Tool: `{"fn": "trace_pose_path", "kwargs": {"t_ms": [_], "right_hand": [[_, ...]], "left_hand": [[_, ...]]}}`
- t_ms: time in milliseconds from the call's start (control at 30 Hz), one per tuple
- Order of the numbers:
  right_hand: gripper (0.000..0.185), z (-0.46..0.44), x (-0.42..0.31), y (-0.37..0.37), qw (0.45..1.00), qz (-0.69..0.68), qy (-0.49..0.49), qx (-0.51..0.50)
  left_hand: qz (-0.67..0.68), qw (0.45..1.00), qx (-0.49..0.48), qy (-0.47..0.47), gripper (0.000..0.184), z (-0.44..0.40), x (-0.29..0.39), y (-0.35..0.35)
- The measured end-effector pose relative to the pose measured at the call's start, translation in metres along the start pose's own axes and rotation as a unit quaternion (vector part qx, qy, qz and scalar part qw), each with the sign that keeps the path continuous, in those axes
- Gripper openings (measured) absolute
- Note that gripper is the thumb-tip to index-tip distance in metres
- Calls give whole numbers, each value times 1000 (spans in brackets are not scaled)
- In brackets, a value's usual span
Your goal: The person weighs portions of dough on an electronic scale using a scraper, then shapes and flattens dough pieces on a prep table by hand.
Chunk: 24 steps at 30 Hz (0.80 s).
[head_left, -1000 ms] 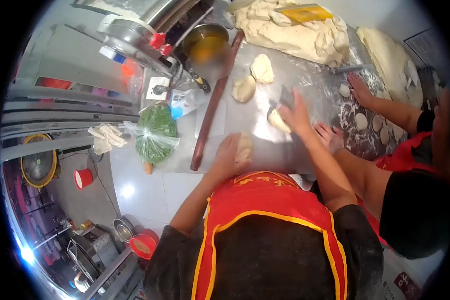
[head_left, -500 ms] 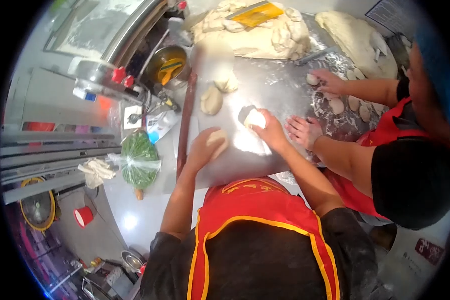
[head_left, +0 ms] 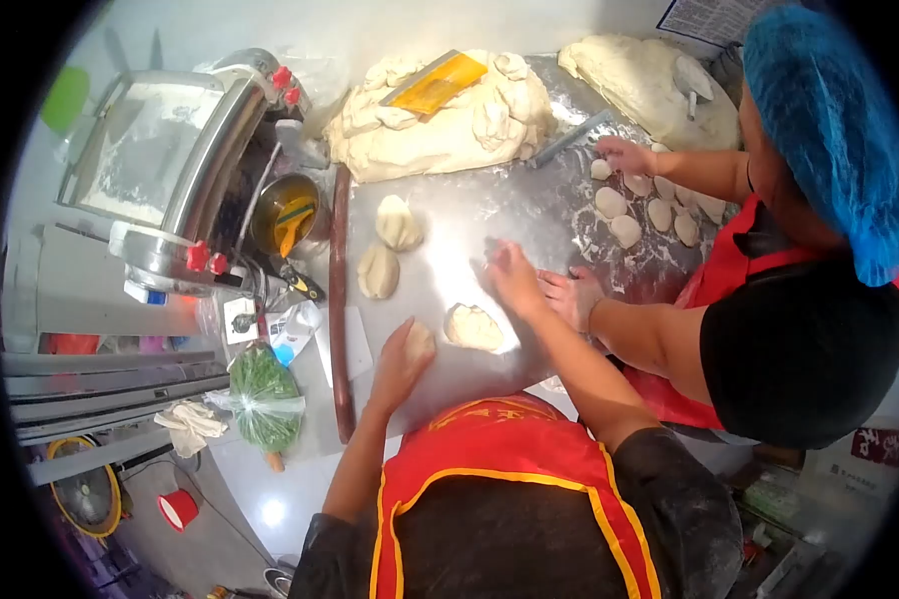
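My left hand [head_left: 398, 371] is curled around a piece of pale dough [head_left: 422, 343] on the metal worktop, close to the apron. Between my two hands a flattened, rough-surfaced dough piece [head_left: 472, 327] lies in the bright patch of light. Farther up and to the right, my right hand [head_left: 512, 280] hovers over the worktop with its fingers loosely bent and somewhat blurred; no dough shows in it. Two rounded dough lumps [head_left: 378, 272] [head_left: 399, 223] sit beyond my left hand, touching or nearly so.
A long wooden rolling pin [head_left: 340, 299] lies along the left edge. A large dough mass [head_left: 440, 125] bears a yellow-handled scraper [head_left: 436, 84]. At right, a co-worker's hand [head_left: 575, 296] is beside mine; the other [head_left: 629, 157] is near floured dough rounds [head_left: 624, 232]. A metal pot [head_left: 288, 215] stands left.
My right hand has let go of the dough piece and moved up and right, leaving it on the worktop. My left hand remains on its dough. The view has shifted.
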State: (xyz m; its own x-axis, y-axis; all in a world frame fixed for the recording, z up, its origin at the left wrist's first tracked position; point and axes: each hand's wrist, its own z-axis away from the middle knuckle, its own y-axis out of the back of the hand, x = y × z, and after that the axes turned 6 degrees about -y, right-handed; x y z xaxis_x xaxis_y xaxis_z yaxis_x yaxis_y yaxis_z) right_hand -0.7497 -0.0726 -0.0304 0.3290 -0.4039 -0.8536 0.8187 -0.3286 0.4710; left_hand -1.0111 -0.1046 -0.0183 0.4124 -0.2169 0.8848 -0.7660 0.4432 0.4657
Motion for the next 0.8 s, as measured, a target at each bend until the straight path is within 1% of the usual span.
{"fn": "trace_pose_path", "kwargs": {"t_ms": [33, 100, 200, 300, 367, 400, 467, 567, 633, 733, 800], "right_hand": [[49, -24, 15, -2, 998, -25, 1, 51], [51, -59, 11, 9, 976, -167, -109, 91], [54, -115, 13, 23, 976, -87, -110, 165], [55, -157, 10, 33, 973, 43, -73, 213], [55, -188, 11, 40, 968, 74, -95, 218], [54, -207, 18, 43, 965, 90, -107, 222], [52, -245, 42, 43, 955, 47, -150, 250], [50, -305, 96, 40, 949, -11, -181, 259], [46, -291, 61, 55, 951, 0, -231, 207], [41, -300, 59, 62, 950, -36, -253, 182], [47, -284, 39, 69, 946, -98, -245, 191]], "left_hand": [[-16, 1000, 9, 4, 58, 1, -3, -2], [-37, 999, 22, 18, 53, -1, -11, -7], [-40, 998, 28, 49, 49, -4, -25, -9], [-30, 997, 21, 75, 46, -7, -31, -7], [-36, 995, 4, 95, 44, -10, -28, -3], [-47, 995, 14, 87, 42, -11, -28, -4], [-55, 995, 10, 88, 40, -17, -23, -1], [-51, 993, 13, 101, 37, -28, -20, 0], [-33, 992, 25, 120, 36, -28, -29, -3], [-30, 990, 14, 138, 33, -37, -33, 0], [-24, 988, 4, 153, 32, -44, -25, 5]]}}
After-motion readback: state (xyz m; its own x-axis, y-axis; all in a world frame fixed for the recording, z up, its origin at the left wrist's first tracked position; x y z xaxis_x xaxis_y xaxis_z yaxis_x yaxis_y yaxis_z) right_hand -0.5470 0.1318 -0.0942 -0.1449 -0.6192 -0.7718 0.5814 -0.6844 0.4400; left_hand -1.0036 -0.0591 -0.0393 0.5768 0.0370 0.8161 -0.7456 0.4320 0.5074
